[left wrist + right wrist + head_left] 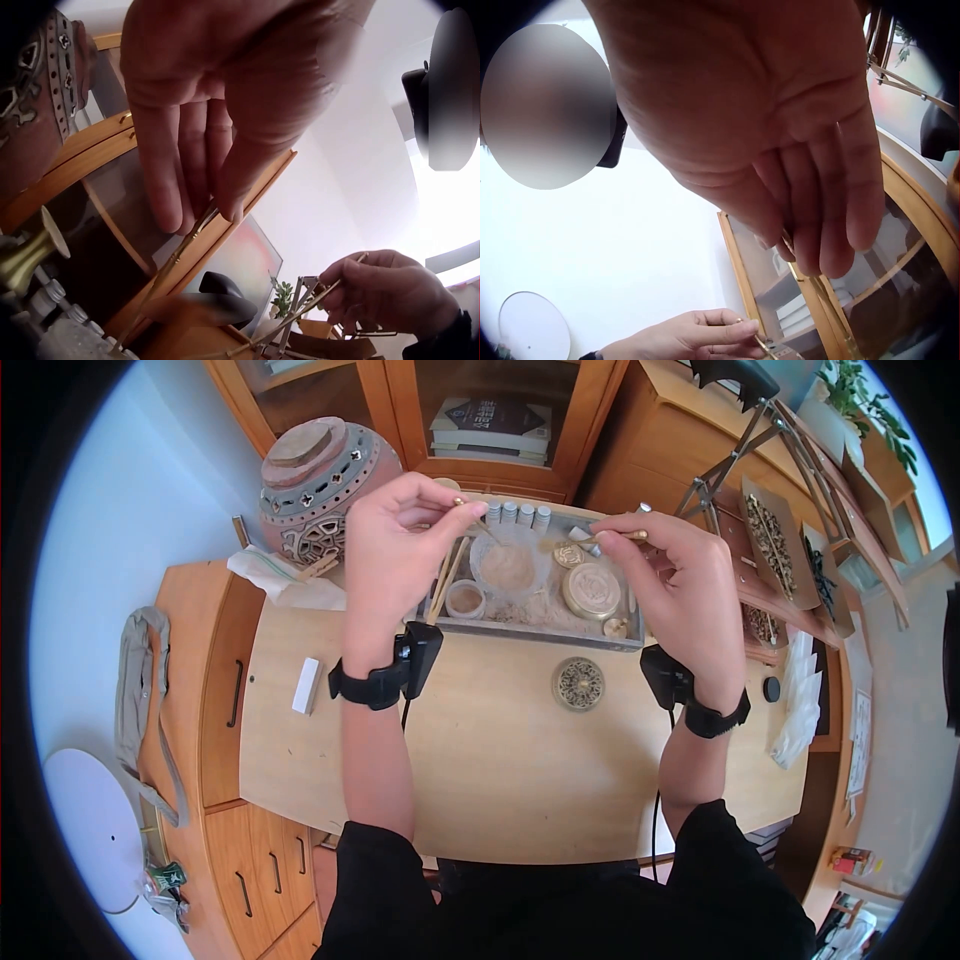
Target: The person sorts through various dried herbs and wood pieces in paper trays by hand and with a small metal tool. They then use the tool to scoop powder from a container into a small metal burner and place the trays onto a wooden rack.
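My left hand [400,550] pinches a slim brass-coloured rod [166,270] between thumb and fingertips. The rod's lower end points down at a translucent tub [486,572] of pale brown powder. Across from it my right hand [690,575] pinches a second slim brass-coloured tool [605,540], held nearly level, its tip pointing left to the tub's right rim. Below that tool are a small gold patterned piece [568,555] and a round gold tin [592,592] with pale powder inside. Both hands hover over a grey tray [540,637].
Small silver-capped vials [525,515] line the tray's back. A small powder cup [465,599] and wooden sticks [437,582] are at its left. A round openwork lid [579,684] and a white block [307,686] lie on the table. A large pierced pot [325,485] stands back left.
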The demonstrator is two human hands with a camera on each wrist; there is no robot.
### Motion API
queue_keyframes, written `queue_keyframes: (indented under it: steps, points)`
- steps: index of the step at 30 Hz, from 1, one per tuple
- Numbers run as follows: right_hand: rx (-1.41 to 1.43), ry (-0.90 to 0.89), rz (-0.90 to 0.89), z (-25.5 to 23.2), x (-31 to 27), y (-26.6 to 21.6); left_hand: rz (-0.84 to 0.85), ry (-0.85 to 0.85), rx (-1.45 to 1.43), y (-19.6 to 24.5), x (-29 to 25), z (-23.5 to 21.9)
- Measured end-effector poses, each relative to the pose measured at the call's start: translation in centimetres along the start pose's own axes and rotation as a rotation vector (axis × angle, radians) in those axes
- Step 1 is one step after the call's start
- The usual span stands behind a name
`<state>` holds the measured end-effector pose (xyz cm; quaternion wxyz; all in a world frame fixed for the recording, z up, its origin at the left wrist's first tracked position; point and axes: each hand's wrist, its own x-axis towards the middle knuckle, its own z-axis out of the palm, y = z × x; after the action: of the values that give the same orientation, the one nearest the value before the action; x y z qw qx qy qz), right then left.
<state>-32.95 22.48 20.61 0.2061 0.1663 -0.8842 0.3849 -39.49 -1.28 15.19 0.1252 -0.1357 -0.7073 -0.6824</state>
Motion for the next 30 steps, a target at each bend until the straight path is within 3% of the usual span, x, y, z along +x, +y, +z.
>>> queue_keyframes:
  steps: [6, 10, 14, 17, 20, 23, 30]
  points:
    - [0.026, -0.016, 0.035, 0.7, -0.3, 0.6, -0.014, -0.011, 0.077, -2.6, 0.4, 0.8]
    - [-0.033, 0.042, 0.048, -1.5, -1.7, 1.0, -0.024, -0.032, 0.236, -3.0, 0.3, 1.2]
    - [-0.096, 0.105, 0.137, -3.8, -4.8, 1.7, -0.071, -0.076, 0.196, -3.0, 0.3, 1.4]
    - [-0.250, 0.176, -0.087, -3.2, -7.8, 3.9, -0.113, -0.084, 0.266, -2.6, 0.3, 1.6]
    - [-0.257, 0.180, -0.060, -2.1, -10.7, 6.0, -0.044, -0.061, 0.238, -3.0, 0.2, 1.8]
    - [-0.276, 0.098, -0.027, -1.2, -12.3, 8.1, -0.119, -0.094, 0.254, -2.8, 0.2, 1.8]
    - [-0.458, -0.078, -0.048, 0.1, -12.1, 9.9, -0.114, -0.099, 0.242, -2.9, 0.3, 1.4]
